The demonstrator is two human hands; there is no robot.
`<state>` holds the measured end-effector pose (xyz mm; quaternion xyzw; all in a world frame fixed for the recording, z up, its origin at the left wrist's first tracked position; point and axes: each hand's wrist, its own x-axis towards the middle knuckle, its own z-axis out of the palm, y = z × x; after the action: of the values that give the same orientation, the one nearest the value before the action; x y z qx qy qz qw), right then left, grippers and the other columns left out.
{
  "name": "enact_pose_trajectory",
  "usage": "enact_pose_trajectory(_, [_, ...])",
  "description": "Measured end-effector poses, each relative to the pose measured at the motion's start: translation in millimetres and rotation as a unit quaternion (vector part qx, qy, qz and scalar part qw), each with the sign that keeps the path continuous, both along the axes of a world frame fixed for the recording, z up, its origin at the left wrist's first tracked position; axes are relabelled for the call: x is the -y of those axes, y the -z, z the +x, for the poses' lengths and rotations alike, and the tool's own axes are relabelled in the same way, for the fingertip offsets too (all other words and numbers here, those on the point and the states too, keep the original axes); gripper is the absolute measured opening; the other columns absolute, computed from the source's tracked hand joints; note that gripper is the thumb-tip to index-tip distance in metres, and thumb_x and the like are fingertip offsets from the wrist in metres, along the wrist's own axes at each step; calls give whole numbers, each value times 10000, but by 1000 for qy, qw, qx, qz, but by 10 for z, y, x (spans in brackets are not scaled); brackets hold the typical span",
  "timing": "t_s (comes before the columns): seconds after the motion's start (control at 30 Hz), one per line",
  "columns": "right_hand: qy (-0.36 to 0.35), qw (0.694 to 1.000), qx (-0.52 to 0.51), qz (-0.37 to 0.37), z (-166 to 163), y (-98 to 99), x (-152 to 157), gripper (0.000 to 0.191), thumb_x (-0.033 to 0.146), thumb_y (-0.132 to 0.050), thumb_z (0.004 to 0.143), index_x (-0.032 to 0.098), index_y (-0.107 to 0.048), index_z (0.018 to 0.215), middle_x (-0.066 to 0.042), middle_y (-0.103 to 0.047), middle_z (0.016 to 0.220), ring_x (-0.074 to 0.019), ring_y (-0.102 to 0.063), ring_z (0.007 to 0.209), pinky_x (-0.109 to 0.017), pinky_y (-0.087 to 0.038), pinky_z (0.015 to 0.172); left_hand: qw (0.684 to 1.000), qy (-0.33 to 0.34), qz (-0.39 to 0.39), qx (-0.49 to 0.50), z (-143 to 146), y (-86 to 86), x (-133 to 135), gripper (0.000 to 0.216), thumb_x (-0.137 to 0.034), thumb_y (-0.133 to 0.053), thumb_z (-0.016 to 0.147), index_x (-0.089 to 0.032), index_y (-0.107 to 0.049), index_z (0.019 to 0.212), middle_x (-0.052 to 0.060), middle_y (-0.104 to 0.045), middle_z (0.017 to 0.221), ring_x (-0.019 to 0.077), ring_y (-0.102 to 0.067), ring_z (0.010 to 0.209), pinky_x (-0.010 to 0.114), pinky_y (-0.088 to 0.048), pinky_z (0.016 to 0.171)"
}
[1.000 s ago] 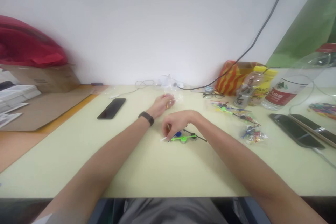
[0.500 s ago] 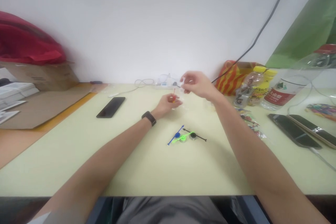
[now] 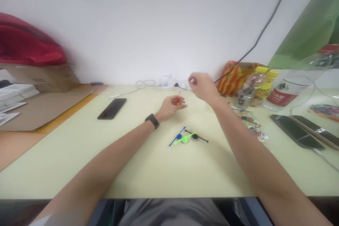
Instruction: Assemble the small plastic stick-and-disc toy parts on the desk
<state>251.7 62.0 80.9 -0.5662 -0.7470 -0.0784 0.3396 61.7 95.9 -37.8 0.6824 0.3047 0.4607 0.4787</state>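
- Two hands work over the pale, matte table (image 3: 148, 169). Our left hand (image 3: 169, 107) seems to rest its heel on the surface, which we judge steadies the pinch.
- Left thumb and forefinger press together on a red-stemmed piece (image 3: 178, 99). Its thin stem pokes up and away out of the pinch, with a yellow bit at the base. It looks like hard, glossy plastic.
- Our right hand (image 3: 202, 85) hangs in the air just beyond and right of that pinch, fingertips drawn together. What lies between them is too small and blurred to tell.
- Blue, green and black pieces (image 3: 185, 137) lie nearer to us than the left pinch, apart from it. Each looks like a thin rod through a small round disc, and the rods cross.
- Clear bags of coloured parts (image 3: 250, 123) lie right of both grips, their film crinkled.
- A black phone (image 3: 111, 108), a flat glossy slab, lies well left of the left pinch.
- A black wristband (image 3: 153, 120) sits just behind that pinch.
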Motion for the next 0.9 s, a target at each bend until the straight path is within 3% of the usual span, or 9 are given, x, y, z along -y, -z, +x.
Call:
enact_pose_trajectory(0.17, [74,994,74,-13,-90,48,59,229,176,-559,937,217,-719,1097,-113,-737,1028,-289,-658,947,-352,-438,768,1000,0,9,-13,20,-4,16,462,-388,-944,684,-152,-732,1020,131,-774,1089,261,-736,1021,438,-576,960])
enact_pose_trajectory(0.3, [93,992,70,-44,-83,63,44,183,188,-595,930,210,-747,1030,-125,-740,1019,-288,-661,943,-361,-459,805,1000,7,9,-18,38,-4,30,457,-376,-939,696,-148,-733,1034,135,-773,1097,261,-737,1024,435,-569,965])
enact_pose_trajectory(0.5, [-36,990,-57,-124,-60,-10,66,160,260,-628,928,207,-776,957,-72,-762,914,-188,-646,739,-294,-455,692,999,42,-20,-22,38,-6,70,489,-376,-939,703,-152,-726,1083,134,-785,1060,256,-749,975,440,-555,957])
enact_pose_trajectory(0.6, [-81,991,-75,-80,-30,-62,82,257,344,-589,966,185,-759,858,-69,-757,846,-189,-636,728,-307,-456,702,998,37,-55,-1,39,-9,77,492,-352,-948,695,-156,-730,1091,132,-790,1049,259,-747,984,448,-539,981])
enact_pose_trajectory(0.7, [-116,988,-97,12,25,-114,76,232,329,-605,943,181,-738,825,-63,-759,882,-200,-645,806,-312,-469,753,986,12,-128,110,31,-29,29,486,-305,-972,661,-152,-737,1057,125,-787,1049,238,-743,967,409,-542,978])
enact_pose_trajectory(0.8, [-136,981,-123,60,74,-172,86,182,303,-616,913,172,-730,855,-64,-751,916,-190,-622,786,-301,-471,721,960,-22,-186,209,-5,-60,-67,393,-402,-919,738,-158,-720,972,107,-771,1024,199,-737,936,340,-568,925])
enact_pose_trajectory(0.9, [-213,973,-74,-55,72,-215,152,176,291,-615,905,171,-739,873,-44,-749,877,-168,-607,729,-282,-466,681,942,-38,-224,247,-51,-69,-145,370,-465,-866,793,-171,-685,926,85,-749,946,173,-730,864,305,-587,847])
